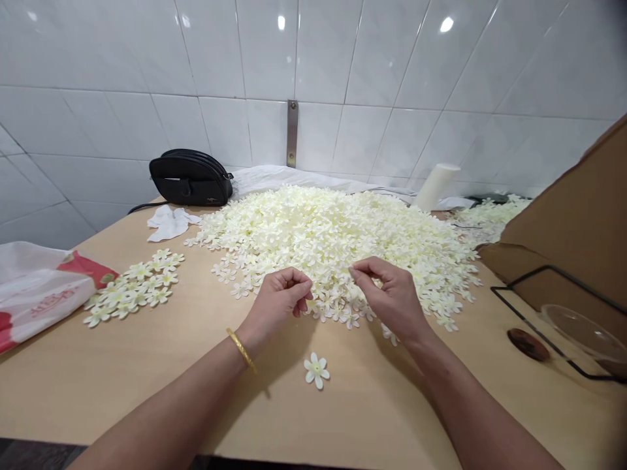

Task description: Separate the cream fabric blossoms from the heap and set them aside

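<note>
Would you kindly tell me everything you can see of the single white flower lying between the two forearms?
The white, six-petalled flower has rounded petals spread around a pale yellow-green centre; it looks like fabric or thin plastic, though I cannot tell which. It lies flat on the light-brown, smooth tabletop, apart from the heaped white flowers. Neither the left hand nor the right hand touches it.

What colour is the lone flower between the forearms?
The flower is creamy white, yellowish centre; head view.
</note>
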`<state>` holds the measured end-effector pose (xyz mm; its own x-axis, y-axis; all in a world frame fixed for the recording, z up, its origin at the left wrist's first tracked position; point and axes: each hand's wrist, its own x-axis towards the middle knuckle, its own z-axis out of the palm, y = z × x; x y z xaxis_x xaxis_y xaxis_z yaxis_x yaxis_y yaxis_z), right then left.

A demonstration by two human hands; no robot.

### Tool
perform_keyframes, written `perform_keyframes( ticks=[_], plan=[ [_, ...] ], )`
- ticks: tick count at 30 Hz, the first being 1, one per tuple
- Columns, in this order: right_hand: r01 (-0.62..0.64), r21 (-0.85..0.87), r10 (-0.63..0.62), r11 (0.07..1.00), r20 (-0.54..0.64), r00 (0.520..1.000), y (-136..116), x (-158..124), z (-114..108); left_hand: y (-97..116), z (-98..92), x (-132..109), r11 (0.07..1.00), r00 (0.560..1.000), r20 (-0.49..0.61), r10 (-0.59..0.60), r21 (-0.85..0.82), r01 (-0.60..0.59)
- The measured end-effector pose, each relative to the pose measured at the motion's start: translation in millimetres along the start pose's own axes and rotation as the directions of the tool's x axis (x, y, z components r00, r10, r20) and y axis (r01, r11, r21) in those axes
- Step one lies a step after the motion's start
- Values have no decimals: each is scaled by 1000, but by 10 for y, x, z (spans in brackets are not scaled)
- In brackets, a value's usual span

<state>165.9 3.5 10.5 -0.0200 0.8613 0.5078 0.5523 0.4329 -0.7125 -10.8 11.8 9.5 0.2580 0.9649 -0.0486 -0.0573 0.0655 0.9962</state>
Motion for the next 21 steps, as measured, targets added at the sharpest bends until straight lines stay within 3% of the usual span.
perform_keyframes(
  ticks=[2, 5, 7, 10, 11, 13, 14, 15, 16, 18, 21],
  plan=[
    [129, -285, -144, 950, -30, 989, 46, 17, -30, 1, -12, 7, 1000, 1000, -22, 11, 16, -11],
    [219, -503, -187, 836, 115, 976, 100, 22, -26, -12, -39, 28, 999, 999, -39, 32, 43, -30],
    [215, -451, -143, 866, 190, 971, 83, 6, -18, -25, -55, 43, 997, 997, -56, 51, 53, -48],
    [164, -188, -93, 968, 340, 936, -30, -40, -29, -42, -71, 63, 995, 992, -98, 86, 59, -80],
    [145, -105, -81, 984, 459, 885, -77, -59, -33, -47, -75, 70, 995, 990, -111, 89, 58, -83],
    [85, -18, -45, 996, 731, 680, -161, -103, -27, -59, -82, 82, 995, 989, -116, 97, 46, -92],
    [73, -6, -38, 997, 810, 585, -195, -132, -13, -64, -85, 85, 995, 989, -118, 94, 41, -89],
    [84, -2, -42, 996, 849, 527, -224, -164, 10, -68, -86, 85, 995, 989, -115, 91, 37, -87],
    [112, -5, -53, 994, 861, 506, -247, -199, 40, -71, -86, 83, 996, 990, -110, 87, 37, -84],
    [187, -40, -73, 982, 825, 560, -280, -263, 108, -71, -83, 74, 996, 991, -100, 84, 45, -80],
    [246, -64, -101, 967, 791, 604, -303, -304, 174, -61, -75, 62, 995, 993, -87, 79, 63, -73]
  ],
)
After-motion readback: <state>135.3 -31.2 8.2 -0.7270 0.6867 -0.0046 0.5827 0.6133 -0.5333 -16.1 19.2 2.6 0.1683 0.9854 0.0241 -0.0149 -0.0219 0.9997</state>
